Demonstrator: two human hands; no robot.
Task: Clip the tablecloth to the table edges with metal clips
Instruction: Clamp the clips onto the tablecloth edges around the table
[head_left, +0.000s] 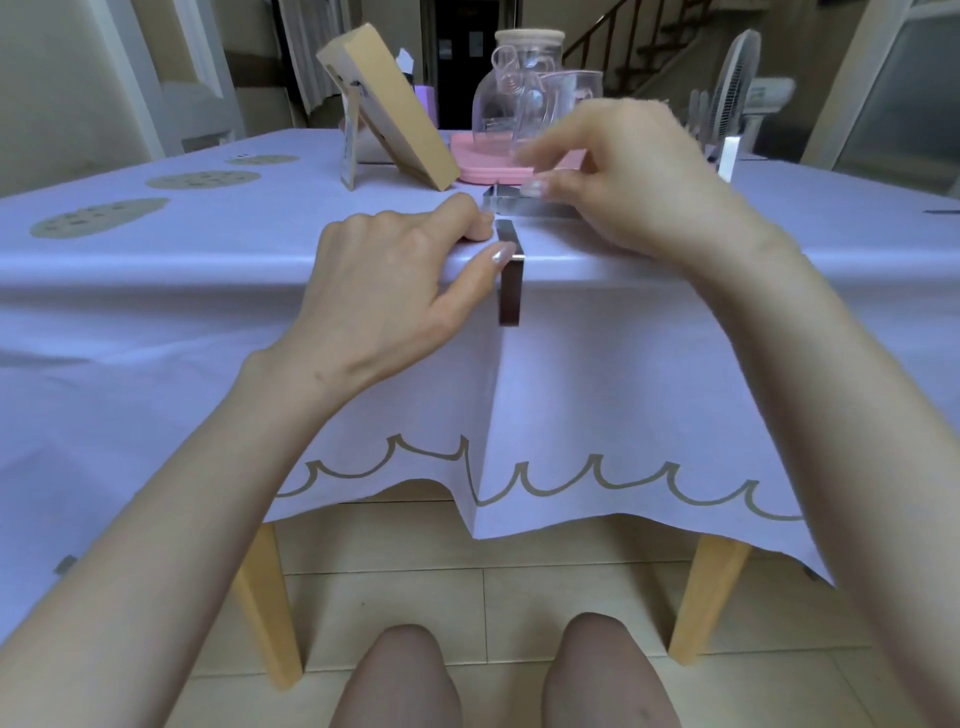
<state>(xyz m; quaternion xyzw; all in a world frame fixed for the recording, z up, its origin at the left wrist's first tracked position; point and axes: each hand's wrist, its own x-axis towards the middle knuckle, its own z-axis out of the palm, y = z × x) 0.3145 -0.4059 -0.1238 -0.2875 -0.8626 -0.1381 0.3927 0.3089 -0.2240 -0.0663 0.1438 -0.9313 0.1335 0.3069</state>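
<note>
Pale tiles and a stairway lie beyond the wooden-legged bench (709, 597), which is draped in a lilac tablecloth with a scalloped border (623, 389). One bent, shiny metal clip (509, 291) is hooked over the near edge and is pinched at its bend by the left hand (395, 291). It is best pushed fully home, with the cloth kept flat beneath. A second metal clip (511, 205), lying on the top just behind, is gripped by the right hand (634, 182), whose fingertips are blurred.

Soft, dim daylight, faint shadows; the right hand (628, 171) is motion-blurred, and wide-angle edges bow.
</note>
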